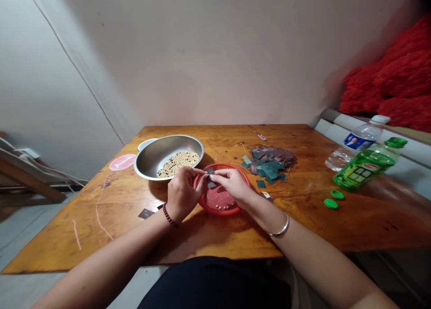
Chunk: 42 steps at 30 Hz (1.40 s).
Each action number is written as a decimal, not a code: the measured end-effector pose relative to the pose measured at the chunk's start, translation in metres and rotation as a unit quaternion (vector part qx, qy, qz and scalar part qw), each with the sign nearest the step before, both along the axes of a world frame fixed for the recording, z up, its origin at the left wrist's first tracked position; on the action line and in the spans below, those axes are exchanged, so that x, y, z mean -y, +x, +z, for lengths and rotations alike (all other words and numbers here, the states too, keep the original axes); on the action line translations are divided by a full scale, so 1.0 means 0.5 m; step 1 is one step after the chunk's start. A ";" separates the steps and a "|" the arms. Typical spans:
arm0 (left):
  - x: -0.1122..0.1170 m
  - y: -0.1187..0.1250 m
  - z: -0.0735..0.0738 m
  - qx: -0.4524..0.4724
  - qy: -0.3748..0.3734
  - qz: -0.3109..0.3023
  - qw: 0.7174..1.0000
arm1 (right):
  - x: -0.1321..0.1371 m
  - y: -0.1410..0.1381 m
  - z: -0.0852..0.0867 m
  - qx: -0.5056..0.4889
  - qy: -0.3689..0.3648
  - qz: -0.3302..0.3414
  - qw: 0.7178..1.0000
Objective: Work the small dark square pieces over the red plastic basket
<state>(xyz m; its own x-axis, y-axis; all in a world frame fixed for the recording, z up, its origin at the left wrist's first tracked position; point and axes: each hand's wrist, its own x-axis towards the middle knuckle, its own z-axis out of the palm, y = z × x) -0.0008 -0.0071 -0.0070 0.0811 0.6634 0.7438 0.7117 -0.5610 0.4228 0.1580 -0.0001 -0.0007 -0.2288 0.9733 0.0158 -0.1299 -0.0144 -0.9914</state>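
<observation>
Over the red basket, left hand and right hand pinch a small dark square by its edges, seemingly light, thin and stiff, the pile of squares at two o'clock

Bowl left of basket, pile right, bottles farther right

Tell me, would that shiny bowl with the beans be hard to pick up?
Probably not: the metal bowl looks thin and holds only a shallow heap of beans. Tilt it and the loose beans would likely slide and spill. Its smooth rim may feel slippery.
</observation>
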 end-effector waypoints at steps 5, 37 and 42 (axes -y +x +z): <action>0.001 -0.002 0.002 -0.017 0.012 -0.003 1.000 | 0.000 0.000 0.002 -0.009 -0.012 -0.004 1.000; 0.007 0.000 0.016 -0.072 0.040 -0.018 0.996 | -0.003 0.000 -0.003 0.005 -0.011 -0.004 1.000; 0.006 0.001 0.017 -0.073 0.039 -0.011 0.996 | -0.002 -0.001 -0.003 0.003 -0.013 -0.005 1.000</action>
<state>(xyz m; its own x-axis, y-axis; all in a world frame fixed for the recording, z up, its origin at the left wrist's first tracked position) -0.0004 -0.0100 0.0012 0.2069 0.6009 0.7721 0.7491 -0.6049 0.2701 0.1577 0.0008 -0.0022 -0.2193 0.9756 -0.0116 -0.1233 -0.0395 -0.9916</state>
